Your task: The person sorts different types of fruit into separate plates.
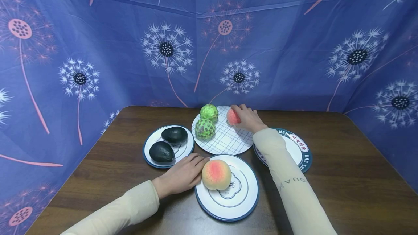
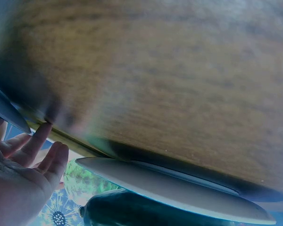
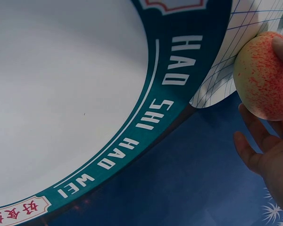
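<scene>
My right hand (image 1: 249,119) grips a pink-red peach (image 1: 232,116) at the right side of the white gridded plate (image 1: 225,144). In the right wrist view, the thumb lies on one side of this peach (image 3: 259,77) and fingers on the other. Two round green speckled fruits (image 1: 205,129) sit at that plate's left. My left hand (image 1: 183,175) rests at the left rim of the near blue-rimmed plate (image 1: 240,198), its fingers loosely extended beside a larger yellow-pink peach (image 1: 216,174). Whether it touches that peach, I cannot tell.
Left of the gridded plate, two dark green avocados (image 1: 161,152) lie on a smaller blue-rimmed plate (image 1: 148,155). A teal-rimmed plate with lettering (image 1: 306,159) stands at the right, partly under my right forearm. Behind the brown wooden table (image 1: 352,177) hangs a blue dandelion cloth (image 1: 277,46).
</scene>
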The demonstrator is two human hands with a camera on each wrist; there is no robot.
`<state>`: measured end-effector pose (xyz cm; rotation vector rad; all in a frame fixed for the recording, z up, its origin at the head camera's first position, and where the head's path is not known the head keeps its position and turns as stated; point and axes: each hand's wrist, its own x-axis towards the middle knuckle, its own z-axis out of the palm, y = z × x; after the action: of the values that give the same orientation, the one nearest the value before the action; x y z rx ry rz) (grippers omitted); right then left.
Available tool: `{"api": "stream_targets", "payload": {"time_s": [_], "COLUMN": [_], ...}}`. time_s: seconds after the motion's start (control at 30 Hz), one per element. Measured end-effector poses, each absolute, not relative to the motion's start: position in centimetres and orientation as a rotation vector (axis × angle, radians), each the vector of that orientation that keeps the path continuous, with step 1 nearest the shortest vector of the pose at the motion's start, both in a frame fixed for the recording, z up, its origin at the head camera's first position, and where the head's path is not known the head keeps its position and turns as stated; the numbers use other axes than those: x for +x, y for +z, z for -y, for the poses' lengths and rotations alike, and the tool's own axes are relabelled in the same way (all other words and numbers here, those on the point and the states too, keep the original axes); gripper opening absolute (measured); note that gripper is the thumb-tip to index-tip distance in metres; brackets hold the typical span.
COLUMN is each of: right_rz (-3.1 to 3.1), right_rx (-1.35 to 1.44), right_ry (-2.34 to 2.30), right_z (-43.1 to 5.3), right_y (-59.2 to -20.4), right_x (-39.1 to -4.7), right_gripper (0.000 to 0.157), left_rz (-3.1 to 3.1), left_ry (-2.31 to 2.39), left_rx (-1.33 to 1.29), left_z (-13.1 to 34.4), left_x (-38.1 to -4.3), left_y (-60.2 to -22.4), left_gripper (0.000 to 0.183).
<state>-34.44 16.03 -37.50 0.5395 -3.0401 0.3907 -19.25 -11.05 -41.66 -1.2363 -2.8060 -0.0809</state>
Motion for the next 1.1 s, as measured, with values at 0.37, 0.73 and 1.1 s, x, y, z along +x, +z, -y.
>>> {"api": "stream_targets", "payload": {"time_s": [0.37, 0.73, 1.1], "right_rz": [2.996, 2.949, 2.912], "right_rx": [0.577, 0.652, 0.722], "right_ry": [0.361, 0.345, 0.336], "right_z": [-16.4, -16.7, -17.4], "right_y": [-37.4, -36.4, -36.2], "right_x": [-33.9, -32.2, -30.1], "right_gripper": [0.077, 0.076, 0.076], "left_rz": [2.801, 2.793, 2.782], "left_ry": [-0.08, -0.079, -0.087], "left_rx": [-1.239, -1.24, -1.243], "left_z": [11.1, 11.1, 11.0], "left_x": [-19.3, -19.2, -18.9], "left_y": [-41.6, -41.5, -41.4], "left_gripper": [0.049, 0.049, 0.048]}}
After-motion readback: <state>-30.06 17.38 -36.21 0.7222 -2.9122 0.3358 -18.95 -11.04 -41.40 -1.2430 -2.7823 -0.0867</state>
